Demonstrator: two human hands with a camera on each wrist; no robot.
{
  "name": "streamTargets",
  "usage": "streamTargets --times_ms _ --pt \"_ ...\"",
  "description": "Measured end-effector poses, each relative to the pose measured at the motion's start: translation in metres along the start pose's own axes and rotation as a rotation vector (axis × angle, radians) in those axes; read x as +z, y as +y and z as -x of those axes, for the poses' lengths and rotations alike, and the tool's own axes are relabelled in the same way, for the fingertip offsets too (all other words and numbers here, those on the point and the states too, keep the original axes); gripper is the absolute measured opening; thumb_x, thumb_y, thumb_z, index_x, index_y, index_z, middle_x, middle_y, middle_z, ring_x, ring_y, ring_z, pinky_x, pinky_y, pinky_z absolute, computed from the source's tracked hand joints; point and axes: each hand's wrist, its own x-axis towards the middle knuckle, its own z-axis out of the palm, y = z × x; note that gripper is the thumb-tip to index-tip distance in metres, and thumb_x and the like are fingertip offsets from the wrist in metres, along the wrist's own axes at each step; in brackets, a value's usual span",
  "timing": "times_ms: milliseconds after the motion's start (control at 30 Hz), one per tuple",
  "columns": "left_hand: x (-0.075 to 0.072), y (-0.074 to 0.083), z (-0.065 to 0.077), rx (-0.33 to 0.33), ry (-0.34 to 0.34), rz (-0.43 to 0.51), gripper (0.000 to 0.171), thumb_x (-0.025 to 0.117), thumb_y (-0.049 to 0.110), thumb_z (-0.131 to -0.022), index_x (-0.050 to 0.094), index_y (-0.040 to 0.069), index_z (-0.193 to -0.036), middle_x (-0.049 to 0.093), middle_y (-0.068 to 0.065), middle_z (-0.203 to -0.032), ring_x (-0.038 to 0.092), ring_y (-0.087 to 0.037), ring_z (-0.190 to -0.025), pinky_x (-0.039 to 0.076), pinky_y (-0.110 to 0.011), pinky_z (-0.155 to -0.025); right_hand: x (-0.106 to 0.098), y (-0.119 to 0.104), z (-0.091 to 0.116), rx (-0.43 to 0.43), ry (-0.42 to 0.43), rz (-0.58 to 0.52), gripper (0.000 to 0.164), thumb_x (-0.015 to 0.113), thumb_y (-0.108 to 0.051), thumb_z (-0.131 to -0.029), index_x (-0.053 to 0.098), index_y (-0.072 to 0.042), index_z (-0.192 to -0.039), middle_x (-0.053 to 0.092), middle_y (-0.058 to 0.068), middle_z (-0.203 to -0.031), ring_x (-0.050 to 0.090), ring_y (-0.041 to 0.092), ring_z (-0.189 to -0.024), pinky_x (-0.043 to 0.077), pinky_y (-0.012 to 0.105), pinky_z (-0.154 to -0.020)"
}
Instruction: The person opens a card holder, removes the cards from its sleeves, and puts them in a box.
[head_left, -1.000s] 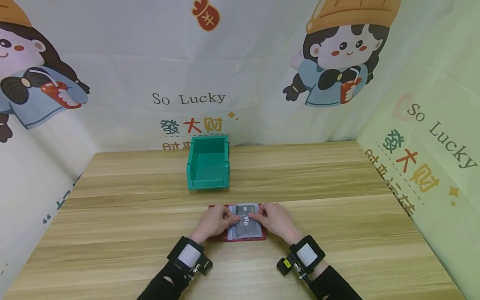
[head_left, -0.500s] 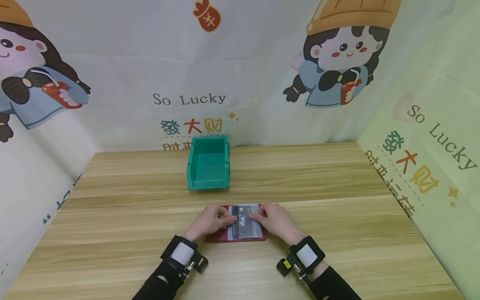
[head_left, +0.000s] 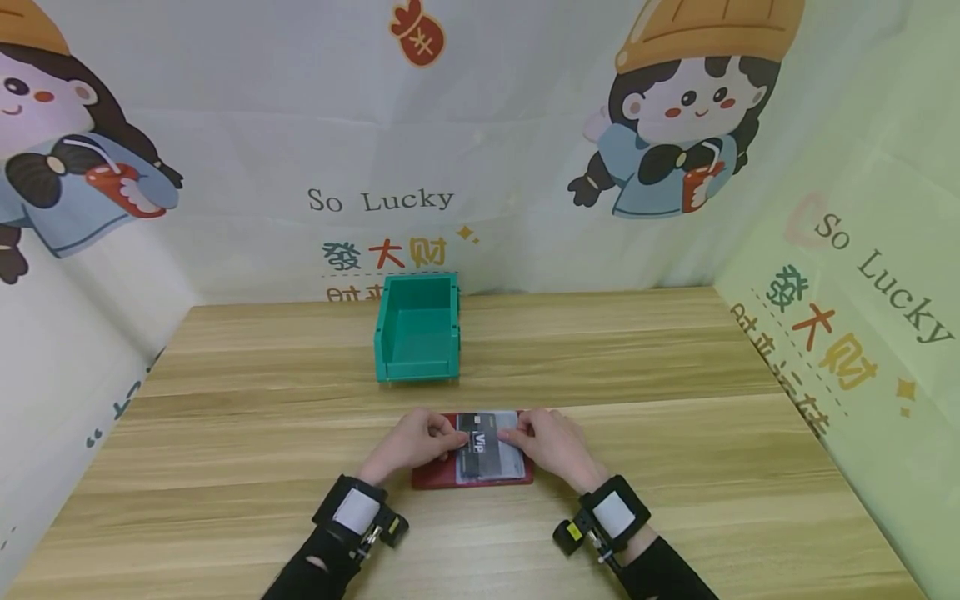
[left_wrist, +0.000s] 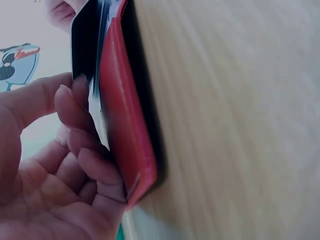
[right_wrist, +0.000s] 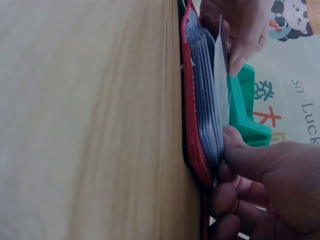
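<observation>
A red card holder [head_left: 435,477] lies open on the table, with a stack of clear plastic sleeves [right_wrist: 206,100] inside it. Over the top sleeve lies a dark card [head_left: 477,462] printed "Vip", partly out past the sleeve's left side. My left hand [head_left: 412,437] pinches the card's left edge between thumb and index finger; its other fingers curl near the red cover [left_wrist: 120,95] in the left wrist view. On the opposite side, my right hand [head_left: 555,442] grips the sleeves, thumb on top and fingers beneath. How much card is inside the sleeve is hard to tell.
Behind the holder, a green plastic bin [head_left: 416,333] stands at the back of the wooden table [head_left: 637,358]. Printed cloth walls [head_left: 525,167] enclose the table at the back and both sides.
My left hand has moved to the left, drawing the Vip card leftward relative to the sleeves. The right hand has stayed almost still, and more red cover shows at the left.
</observation>
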Motion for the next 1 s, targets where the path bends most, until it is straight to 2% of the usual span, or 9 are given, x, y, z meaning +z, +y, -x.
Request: streamTargets --times_ms 133,267,467,767,1000 --pt "0.002 0.003 0.002 -0.002 0.032 0.001 0.032 0.074 0.032 -0.090 0.070 0.007 -0.072 0.054 0.005 -0.059 0.049 -0.009 -0.059 0.034 -0.022 -0.056 0.000 0.000 0.000 -0.002 0.002 0.000 0.031 0.067 -0.036 -0.096 0.065 -0.015 -0.073 0.046 -0.008 -0.060 0.040 0.008 -0.053 0.023 0.021 -0.049" --pt "0.002 0.001 0.001 -0.013 0.047 0.005 0.030 0.076 0.030 -0.089 0.069 0.006 -0.072 0.055 0.005 -0.061 0.049 -0.010 -0.061 0.034 -0.022 -0.056 -0.001 -0.001 0.000 -0.007 0.003 -0.006 0.031 0.067 -0.035 -0.096 0.064 -0.014 -0.073 0.044 -0.008 -0.059 0.039 0.008 -0.052 0.022 0.021 -0.049" --pt "-0.006 -0.005 0.001 0.001 0.008 0.016 0.032 0.075 0.028 -0.091 0.069 0.003 -0.072 0.060 0.004 -0.062 0.048 -0.010 -0.062 0.033 -0.023 -0.055 -0.001 -0.001 0.001 -0.004 -0.001 -0.013 0.031 0.067 -0.034 -0.096 0.064 -0.014 -0.072 0.044 -0.008 -0.060 0.039 0.008 -0.052 0.023 0.022 -0.049" --pt "-0.020 -0.007 0.007 -0.004 -0.085 0.121 0.032 0.070 0.023 -0.095 0.070 -0.001 -0.074 0.064 0.004 -0.057 0.048 -0.008 -0.054 0.039 -0.021 -0.053 -0.002 -0.001 0.001 -0.002 -0.001 -0.022 0.031 0.068 -0.034 -0.096 0.064 -0.014 -0.071 0.047 -0.007 -0.060 0.040 0.008 -0.052 0.023 0.022 -0.048" --pt "-0.034 -0.007 0.008 0.011 -0.084 0.154 0.027 0.070 0.020 -0.095 0.073 -0.004 -0.085 0.063 0.005 -0.061 0.053 -0.006 -0.055 0.045 -0.020 -0.054 -0.001 0.000 0.002 -0.001 -0.005 -0.040 0.032 0.069 -0.034 -0.095 0.063 -0.015 -0.071 0.049 -0.007 -0.061 0.041 0.008 -0.052 0.023 0.021 -0.048"
